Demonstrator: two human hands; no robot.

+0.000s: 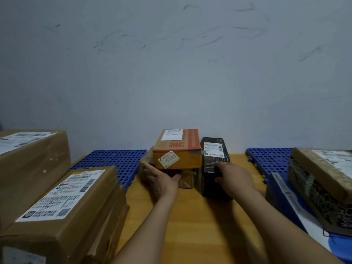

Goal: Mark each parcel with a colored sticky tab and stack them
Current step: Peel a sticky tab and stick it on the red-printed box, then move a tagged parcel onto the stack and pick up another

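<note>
An orange-and-brown parcel (177, 149) with a white label and a pale tag sits on top of a lower brown parcel (187, 181) near the wall. My left hand (162, 180) rests against the left front of that lower parcel, fingers spread. A black parcel (215, 164) with gold rings and a white label stands just right of the stack. My right hand (234, 177) lies on its near right side, fingers curled round it. No sticky tab shows in either hand.
Large brown cartons (62, 202) are stacked at the left, another (28, 159) behind them. A patterned box (323, 185) lies on a blue parcel (285, 199) at the right. Blue perforated mats (118, 161) flank the wooden table (190, 225). A scuffed wall stands behind.
</note>
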